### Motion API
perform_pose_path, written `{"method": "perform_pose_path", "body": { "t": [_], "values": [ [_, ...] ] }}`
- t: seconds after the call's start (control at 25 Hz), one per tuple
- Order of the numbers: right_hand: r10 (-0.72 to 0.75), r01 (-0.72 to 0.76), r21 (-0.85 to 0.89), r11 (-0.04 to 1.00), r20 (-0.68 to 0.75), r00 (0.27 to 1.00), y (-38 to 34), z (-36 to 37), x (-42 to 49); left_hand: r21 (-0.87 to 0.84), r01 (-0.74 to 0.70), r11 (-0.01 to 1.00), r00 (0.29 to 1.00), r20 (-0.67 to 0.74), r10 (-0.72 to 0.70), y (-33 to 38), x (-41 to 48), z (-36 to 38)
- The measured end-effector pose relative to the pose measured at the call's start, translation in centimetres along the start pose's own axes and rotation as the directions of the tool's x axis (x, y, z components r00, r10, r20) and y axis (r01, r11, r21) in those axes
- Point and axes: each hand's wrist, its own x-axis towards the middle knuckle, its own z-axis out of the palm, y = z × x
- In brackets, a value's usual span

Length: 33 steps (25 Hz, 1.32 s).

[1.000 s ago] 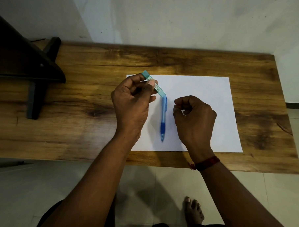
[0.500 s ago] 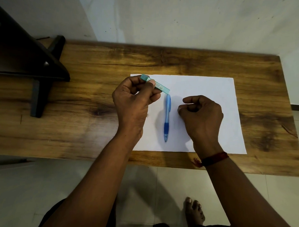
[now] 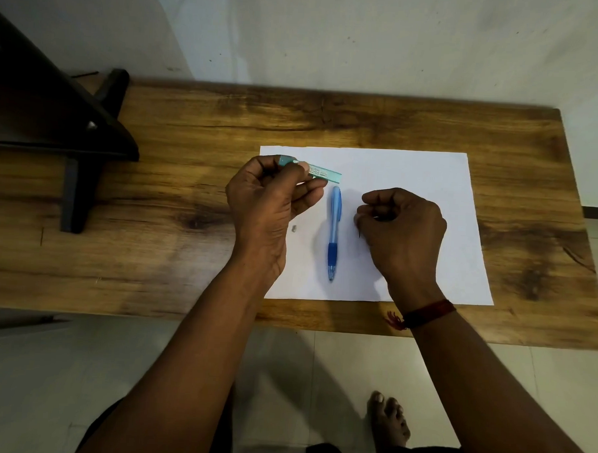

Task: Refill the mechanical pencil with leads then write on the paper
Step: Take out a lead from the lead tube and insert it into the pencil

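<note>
Pencil (image 3: 334, 233), blue, lies flat on the paper (image 3: 413, 169), tip toward the near edge of the surface (image 3: 192, 136). The left hand (image 3: 267, 204), over the paper's far left corner, has its fingers grasping a teal lead case (image 3: 322, 172) that points right, just beyond the pencil's far end. The right hand (image 3: 404, 224) sits right of the pencil, fingers curled to the thumb; whether they pinch anything cannot be told. A small grey piece (image 3: 294, 229) lies beside the left hand.
</note>
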Motion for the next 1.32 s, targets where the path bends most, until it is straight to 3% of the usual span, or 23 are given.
{"method": "perform_pose_path", "body": {
  "t": [0.36, 0.48, 0.76, 0.96, 1.24, 1.32],
  "values": [
    [-0.031, 0.047, 0.110, 0.993, -0.140, 0.990, 1.4, -2.5, 0.9, -0.013, 0.083, 0.997, 0.991, 0.110, -0.081, -0.1, 0.0, -0.1],
    [-0.056, 0.061, 0.020, 0.998, -0.188, 0.980, 2.8, -4.6, 1.7, 0.016, 0.096, 0.995, 0.980, 0.172, -0.097, -0.3, -0.3, 0.2],
    [-0.148, 0.132, -0.236, 0.963, -0.050, 0.988, 5.7, -6.7, 2.3, 0.130, 0.049, 0.990, 0.966, 0.247, -0.080, -0.6, -1.0, 0.4],
    [-0.313, 0.298, -0.282, 0.912, -0.007, 0.950, 5.2, -5.8, 2.1, 0.253, -0.025, 0.967, 0.966, 0.256, -0.042, -1.0, -1.1, 0.5],
    [-0.368, 0.350, -0.405, 0.845, 0.033, 0.929, 5.0, -5.2, 2.1, 0.249, -0.014, 0.968, 0.951, 0.303, -0.064, -0.9, -1.0, 0.4],
    [-0.360, 0.337, -0.303, 0.891, -0.019, 0.933, 4.3, -4.9, 1.9, 0.262, -0.037, 0.964, 0.945, 0.322, -0.051, -0.8, -1.0, 0.3]
  ]
}}
